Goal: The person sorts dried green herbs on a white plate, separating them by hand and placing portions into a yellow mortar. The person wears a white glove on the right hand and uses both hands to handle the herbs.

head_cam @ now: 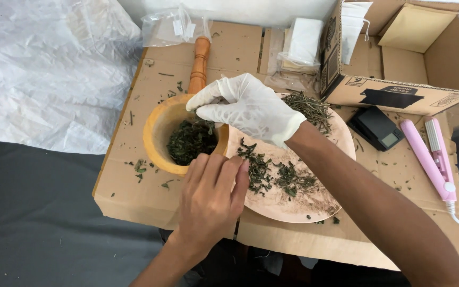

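Head view: gloved right hand (245, 109) is pinching dried leaves (189, 141) over the wooden mortar (158, 135), at 9 o'clock of the wooden plate (293, 199). Bare left hand (208, 199), fingers extended, is bracing the mortar.

Head camera, looking steeply down — close, overhead

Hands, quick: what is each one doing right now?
Left hand: bare, fingers flat and together, resting against the wooden mortar rim, holding nothing.
Right hand: gloved, fingertips pinched over the mortar's dried leaves; grip contents cannot be told.
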